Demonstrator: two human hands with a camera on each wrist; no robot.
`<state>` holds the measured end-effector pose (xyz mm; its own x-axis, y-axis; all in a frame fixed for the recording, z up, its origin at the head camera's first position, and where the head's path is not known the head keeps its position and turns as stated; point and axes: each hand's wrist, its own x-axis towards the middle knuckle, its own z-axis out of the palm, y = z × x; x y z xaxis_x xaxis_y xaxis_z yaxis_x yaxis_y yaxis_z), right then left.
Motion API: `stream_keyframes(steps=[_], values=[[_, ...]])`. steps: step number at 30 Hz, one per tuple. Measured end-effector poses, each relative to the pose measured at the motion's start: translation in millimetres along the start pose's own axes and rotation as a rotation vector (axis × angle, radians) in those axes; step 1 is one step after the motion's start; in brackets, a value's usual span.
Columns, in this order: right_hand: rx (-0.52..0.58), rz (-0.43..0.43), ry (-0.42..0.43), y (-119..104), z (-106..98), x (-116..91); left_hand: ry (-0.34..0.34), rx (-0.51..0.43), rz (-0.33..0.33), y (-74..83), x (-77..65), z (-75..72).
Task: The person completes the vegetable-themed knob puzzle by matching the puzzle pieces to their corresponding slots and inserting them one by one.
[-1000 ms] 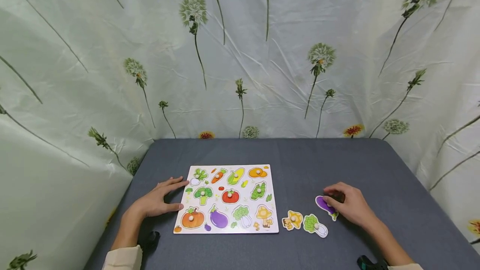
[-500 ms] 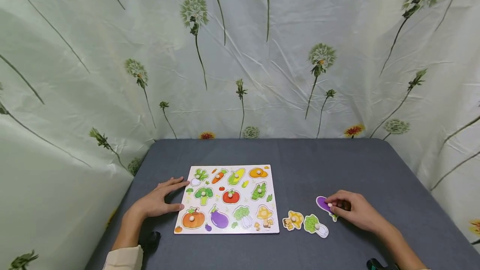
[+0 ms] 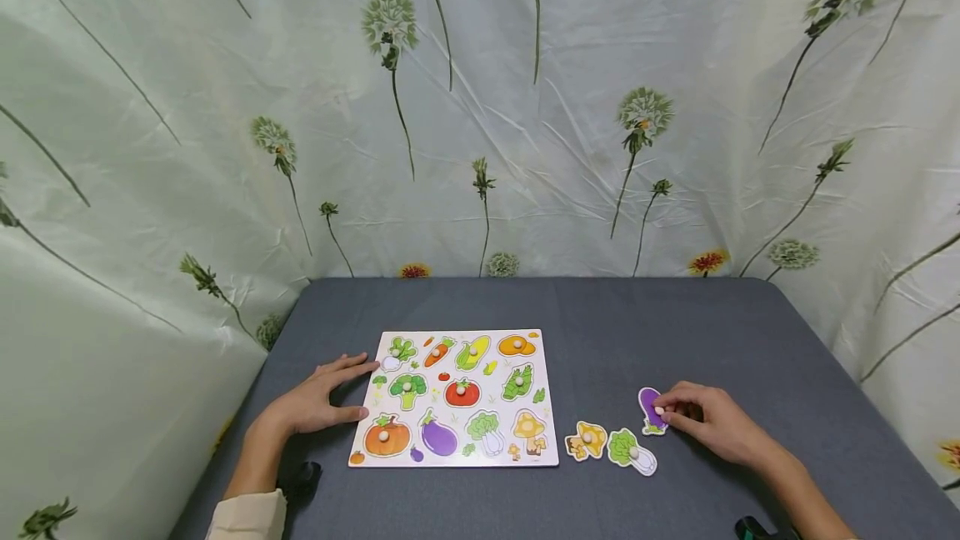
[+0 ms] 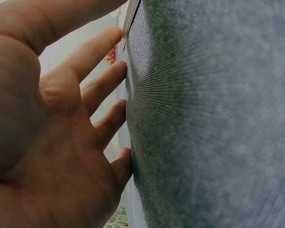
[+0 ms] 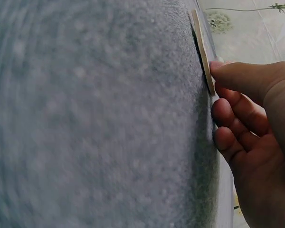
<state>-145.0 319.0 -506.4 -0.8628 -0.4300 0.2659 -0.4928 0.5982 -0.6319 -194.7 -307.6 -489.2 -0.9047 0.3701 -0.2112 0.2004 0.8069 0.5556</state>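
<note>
My right hand (image 3: 708, 419) pinches the small white knob of an eggplant puzzle piece (image 3: 649, 403) between thumb and fingers, right of the other loose pieces. In the right wrist view the thin edge of the eggplant piece (image 5: 202, 52) shows beside the thumb, close over the cloth. My left hand (image 3: 313, 397) lies with straight fingers at the left edge of the white puzzle board (image 3: 480, 419), fingertips and thumb touching it. The board's bottom row shows a knobbed pumpkin piece (image 3: 387, 437), then eggplant (image 3: 437, 436), cabbage (image 3: 486, 433) and mushroom (image 3: 528, 430) pictures without knobs.
A mushroom piece (image 3: 587, 441) and a cabbage piece (image 3: 632, 451) lie between the board and my right hand. Grey cloth covers the table (image 3: 600, 323). A flower-printed curtain (image 3: 525, 123) hangs behind and at the sides. Dark straps (image 3: 300, 483) sit near both wrists.
My right fingers have closed on the eggplant piece's knob. The piece has turned more upright and shifted slightly. My left hand and the board have stayed in place.
</note>
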Motion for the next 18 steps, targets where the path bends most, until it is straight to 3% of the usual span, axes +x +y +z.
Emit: stream_keyframes(steps=[11,18], values=[[-0.135,0.213,0.112,-10,7,8,0.002,-0.003,-0.004,0.5,0.1,0.1],[-0.167,0.302,0.15,-16,12,17,-0.001,-0.003,0.001,-1.0,1.2,0.3]])
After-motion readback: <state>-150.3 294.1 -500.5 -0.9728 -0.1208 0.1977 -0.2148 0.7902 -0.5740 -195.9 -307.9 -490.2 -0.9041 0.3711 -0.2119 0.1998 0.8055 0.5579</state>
